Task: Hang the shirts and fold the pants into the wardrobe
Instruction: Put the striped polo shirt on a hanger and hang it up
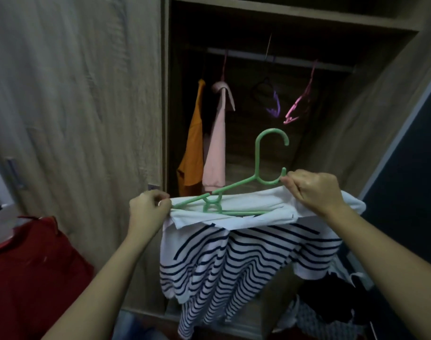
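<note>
Both my forearms rise from the bottom edge toward the open wardrobe, and between them hangs the striped shirt, held up by its white collar. My left hand pinches the collar's left end together with the tip of the green hanger; my right hand grips the collar's right side, fingers curled round the cloth just beside the hanger's small side loop. I see the hanger's long axis running across me, low at my left hand and climbing toward my right, its lower bar tucked into the neck opening while its left shoulder arm lies outside the cloth. Its hook stands upright above the shirt, mouth facing right. What matters next, I judge, is that the rail lies above and beyond the hook and runs nearly parallel to the hanger, with a free stretch between the pink shirt and the purple hanger almost straight up from the hook. My right hand is the nearer one to the hook, so it would likely carry the lift
</note>
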Demonstrator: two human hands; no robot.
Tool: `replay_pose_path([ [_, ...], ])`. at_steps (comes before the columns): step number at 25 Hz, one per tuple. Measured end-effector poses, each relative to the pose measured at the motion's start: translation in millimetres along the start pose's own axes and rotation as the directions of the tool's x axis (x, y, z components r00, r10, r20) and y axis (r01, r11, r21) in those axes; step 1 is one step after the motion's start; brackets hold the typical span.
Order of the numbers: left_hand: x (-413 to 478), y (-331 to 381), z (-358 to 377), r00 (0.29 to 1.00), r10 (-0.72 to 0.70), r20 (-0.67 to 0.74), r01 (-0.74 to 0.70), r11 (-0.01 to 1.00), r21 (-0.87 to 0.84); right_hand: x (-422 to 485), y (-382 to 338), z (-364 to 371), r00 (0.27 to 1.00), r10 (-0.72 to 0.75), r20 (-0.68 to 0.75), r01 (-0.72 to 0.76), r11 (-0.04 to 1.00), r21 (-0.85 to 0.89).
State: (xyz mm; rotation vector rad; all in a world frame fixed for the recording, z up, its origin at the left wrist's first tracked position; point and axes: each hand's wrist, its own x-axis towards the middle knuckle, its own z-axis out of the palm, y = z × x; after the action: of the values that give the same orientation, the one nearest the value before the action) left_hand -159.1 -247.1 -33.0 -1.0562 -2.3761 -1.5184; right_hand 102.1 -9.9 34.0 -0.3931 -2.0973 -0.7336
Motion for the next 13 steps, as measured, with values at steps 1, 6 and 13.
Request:
replay_pose_path([
  [1, -1, -1, 1, 1.000, -0.020, -0.020, 0.021, 1.000, 0.011, 0, -3, -1, 1.000, -0.024, -0.009, 0.024, 1.000, -0.009],
  [6, 2, 27, 4, 0.976, 0.132, -0.172, -0.137, 0.991, -0.016, 4, -36, 0, 0.997, -0.023, 0.078, 0.024, 1.000, -0.009],
  [13, -20, 38, 16, 0.765, 0.635, -0.109, -0.630, 0.773, 0.077, 18, -37, -15, 0.899, 0.353, 0.260, -0.420, 0.863, 0.280],
])
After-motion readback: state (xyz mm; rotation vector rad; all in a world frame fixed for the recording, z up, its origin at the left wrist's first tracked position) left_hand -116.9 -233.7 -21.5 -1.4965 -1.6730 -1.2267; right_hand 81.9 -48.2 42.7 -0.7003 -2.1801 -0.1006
